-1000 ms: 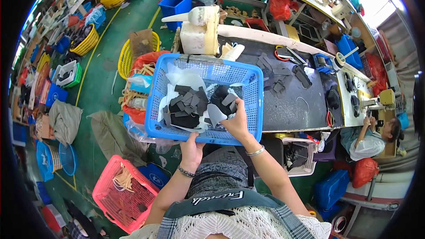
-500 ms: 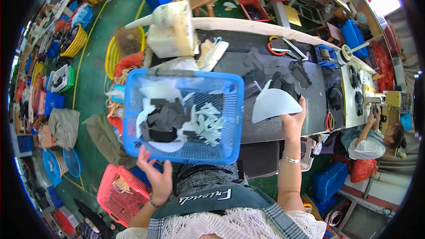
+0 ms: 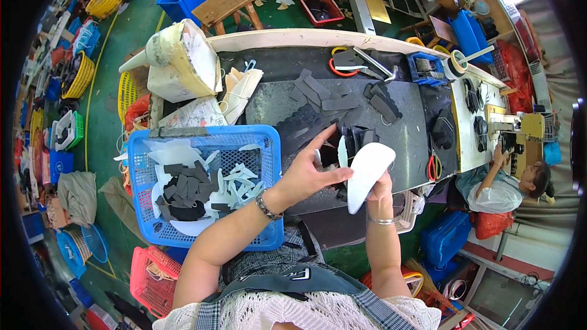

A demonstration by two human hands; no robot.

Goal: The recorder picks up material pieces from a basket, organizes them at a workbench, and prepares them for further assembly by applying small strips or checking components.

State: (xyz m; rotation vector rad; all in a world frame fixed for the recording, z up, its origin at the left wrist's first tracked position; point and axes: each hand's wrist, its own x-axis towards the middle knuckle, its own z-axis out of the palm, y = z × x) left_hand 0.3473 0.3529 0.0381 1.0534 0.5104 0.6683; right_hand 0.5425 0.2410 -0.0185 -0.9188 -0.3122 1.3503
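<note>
White curved piece [image 3: 367,171] stands upright in my right hand [image 3: 380,190], fingers closed around its lower edge, above the front edge of the dark worktable [image 3: 400,128]. My left hand [image 3: 309,171] is open, its fingertips touching a thin pale strip [image 3: 343,151] at nine o'clock from the piece. I think this loose strip may slip and fall to the floor, and my left forearm, passing over the blue basket [image 3: 269,146] on my lap at eight o'clock, could tip it.

Green workshop floor [image 3: 104,116] crowded with coloured baskets, wooden stool [image 3: 227,3], long dark worktable [image 3: 391,128].
</note>
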